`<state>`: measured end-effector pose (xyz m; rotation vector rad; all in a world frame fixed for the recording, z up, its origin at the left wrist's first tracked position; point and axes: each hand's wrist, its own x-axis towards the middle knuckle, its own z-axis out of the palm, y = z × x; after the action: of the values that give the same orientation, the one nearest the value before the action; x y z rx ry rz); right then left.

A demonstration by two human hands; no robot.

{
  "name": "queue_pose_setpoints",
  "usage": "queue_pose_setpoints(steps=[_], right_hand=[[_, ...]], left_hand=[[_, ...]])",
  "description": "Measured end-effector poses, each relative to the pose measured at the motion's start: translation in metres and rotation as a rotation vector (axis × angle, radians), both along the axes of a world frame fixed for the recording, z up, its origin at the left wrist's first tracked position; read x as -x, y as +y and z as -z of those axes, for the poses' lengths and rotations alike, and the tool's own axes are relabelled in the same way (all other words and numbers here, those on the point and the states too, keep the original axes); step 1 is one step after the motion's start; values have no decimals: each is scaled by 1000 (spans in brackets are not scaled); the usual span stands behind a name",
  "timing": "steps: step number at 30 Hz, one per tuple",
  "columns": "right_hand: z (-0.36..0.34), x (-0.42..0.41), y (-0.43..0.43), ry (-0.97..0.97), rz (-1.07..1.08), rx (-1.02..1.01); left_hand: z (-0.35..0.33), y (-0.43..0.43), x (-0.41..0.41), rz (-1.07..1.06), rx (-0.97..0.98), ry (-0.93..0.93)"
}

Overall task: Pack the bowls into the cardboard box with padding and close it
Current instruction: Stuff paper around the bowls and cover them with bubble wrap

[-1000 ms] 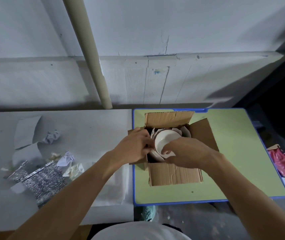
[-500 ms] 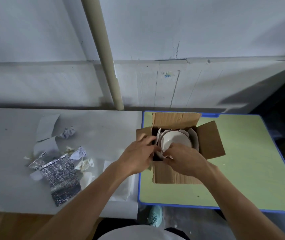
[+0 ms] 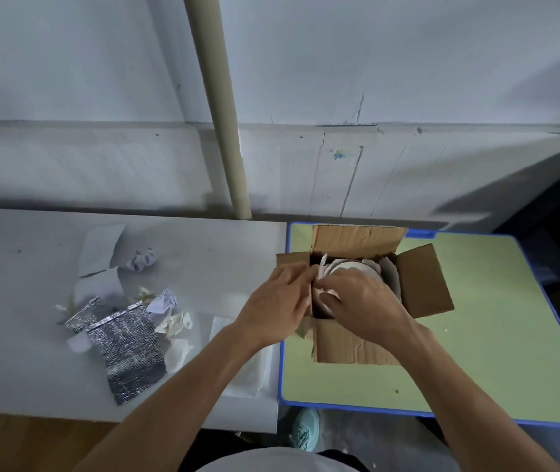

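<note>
An open cardboard box (image 3: 350,345) stands on the green table, its four flaps spread outward. White bowls (image 3: 360,266) sit inside it, with a pale padding sheet (image 3: 391,274) lining the right side. My left hand (image 3: 276,306) is at the box's left edge, fingers pinched on a thin white sheet (image 3: 322,269) beside the bowls. My right hand (image 3: 362,304) lies over the box opening, fingers pressed on the same padding and hiding most of the bowls.
A green table with a blue rim (image 3: 496,335) holds the box. On the grey table (image 3: 16,335) to the left lie silver foil padding (image 3: 127,352), crumpled paper balls (image 3: 140,260) and white sheets (image 3: 99,247). A beige pipe (image 3: 224,107) runs down the wall behind.
My right hand has shifted further over the box and now covers most of the bowls. The left hand stays at the box's left edge. The camera view has swung left.
</note>
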<state>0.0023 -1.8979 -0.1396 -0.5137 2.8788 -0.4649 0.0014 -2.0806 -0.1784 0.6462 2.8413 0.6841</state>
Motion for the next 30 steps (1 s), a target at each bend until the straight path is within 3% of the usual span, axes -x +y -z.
queue_pose_setpoints(steps=[7, 17, 23, 30], right_hand=[[7, 5, -79, 15, -128, 80], [75, -9, -219, -311, -248, -36], [95, -11, -265, -353, -255, -87], [98, -12, -280, -334, -193, -49]], left_hand=[[26, -98, -16, -226, -43, 13], [57, -254, -55, -607, 77, -28], [79, -312, -51, -566, 264, -180], [89, -322, -38, -502, 249, 46]])
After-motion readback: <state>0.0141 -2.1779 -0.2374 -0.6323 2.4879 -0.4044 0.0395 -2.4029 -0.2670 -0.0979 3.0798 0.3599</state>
